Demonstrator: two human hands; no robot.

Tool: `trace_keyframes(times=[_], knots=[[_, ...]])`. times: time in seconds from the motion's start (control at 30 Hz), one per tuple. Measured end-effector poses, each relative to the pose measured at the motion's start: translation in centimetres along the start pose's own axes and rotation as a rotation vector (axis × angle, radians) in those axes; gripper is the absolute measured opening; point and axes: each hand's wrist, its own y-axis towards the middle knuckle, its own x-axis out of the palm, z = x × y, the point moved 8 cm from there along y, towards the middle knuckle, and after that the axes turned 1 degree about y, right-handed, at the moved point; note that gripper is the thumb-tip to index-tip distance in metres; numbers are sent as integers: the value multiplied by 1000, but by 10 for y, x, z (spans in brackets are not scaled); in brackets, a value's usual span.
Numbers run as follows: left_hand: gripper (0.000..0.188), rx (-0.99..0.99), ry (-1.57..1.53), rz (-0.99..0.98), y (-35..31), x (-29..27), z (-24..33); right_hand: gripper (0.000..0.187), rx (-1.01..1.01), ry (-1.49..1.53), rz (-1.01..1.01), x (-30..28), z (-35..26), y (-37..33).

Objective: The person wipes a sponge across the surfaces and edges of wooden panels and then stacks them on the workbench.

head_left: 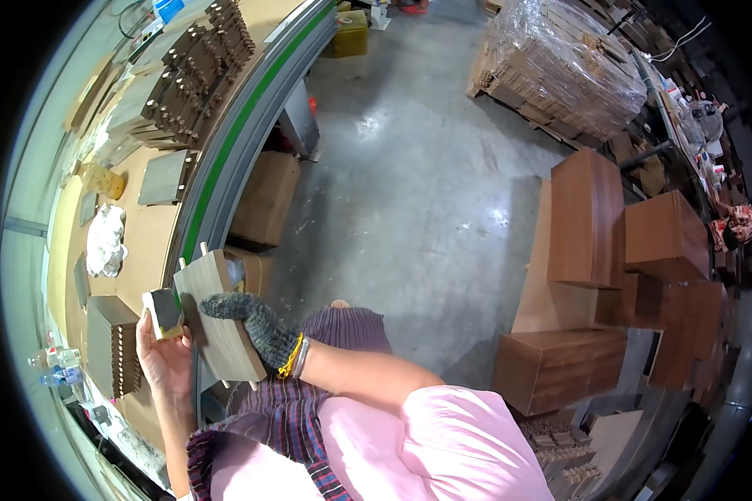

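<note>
My bare left hand is closed on a small sponge-like block with pale, dark grey and yellow faces. The block is raised beside a grey-brown wood-grain panel with pale dowel pegs sticking out of its ends. My right hand, in a dark grey knitted glove with a yellow cuff, grips this panel. The panel is tilted at the edge of the workbench, close to the block. Whether the block touches the panel, I cannot tell.
On the bench are stacked pegged panels, another panel stack, a white cloth and a yellowish container. A cardboard box sits beneath. Brown wooden cabinets and a wrapped pallet stand to the right.
</note>
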Motion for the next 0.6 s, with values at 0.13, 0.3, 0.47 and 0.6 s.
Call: trace_keyframes(times=[0.13,0.3,0.47,0.6], knots=[[33,19,-30,29,-3,-6,0,34,4,-83,76,-1,3,0],[35,27,-51,77,-6,-13,-5,35,42,-109,74,2,8,3],[35,28,-68,75,-6,-32,-3,36,53,-183,110,2,16,15],[37,39,-143,100,-11,-51,1,39,139,-108,93,13,30,24]])
